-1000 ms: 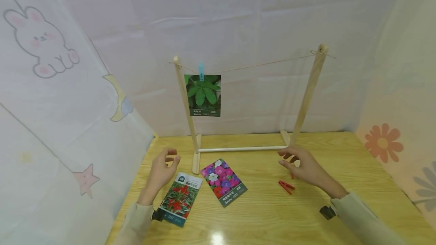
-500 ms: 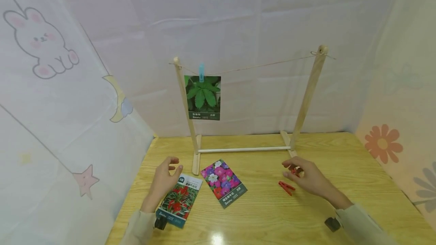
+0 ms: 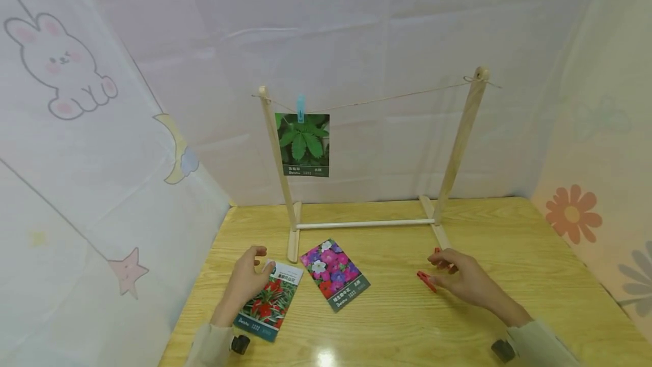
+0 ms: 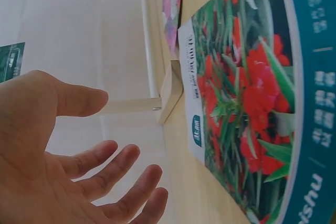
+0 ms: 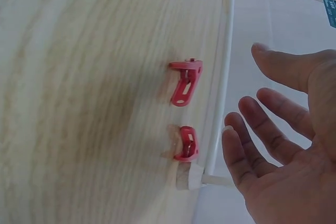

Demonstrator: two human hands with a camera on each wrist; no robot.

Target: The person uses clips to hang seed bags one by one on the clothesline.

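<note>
My left hand [image 3: 245, 283] hovers over the seed packet with red flowers [image 3: 270, 303], fingers relaxed and apart with nothing between them. In the left wrist view the palm and spread fingers show beside that packet. My right hand [image 3: 466, 277] is over the table's right side, close to two red clothespins, its fingers loosely bent and holding nothing. One red clothespin [image 5: 186, 82] and the other red clothespin [image 5: 187, 144] lie on the wood in the right wrist view. A packet with pink and purple flowers [image 3: 335, 274] lies between the hands.
Behind stands a wooden frame [image 3: 460, 146] with a string [image 3: 392, 96] between its posts and a white rod [image 3: 367, 223] low down. A green-leaf packet [image 3: 304, 146] hangs near the left post from a blue clothespin [image 3: 301, 111]. Printed cloth surrounds the table [image 3: 387, 321].
Both hands have come down and nearer, the right one now closer to the red clothespins. The hanging packet has swung slightly. The packets on the table have not moved.
</note>
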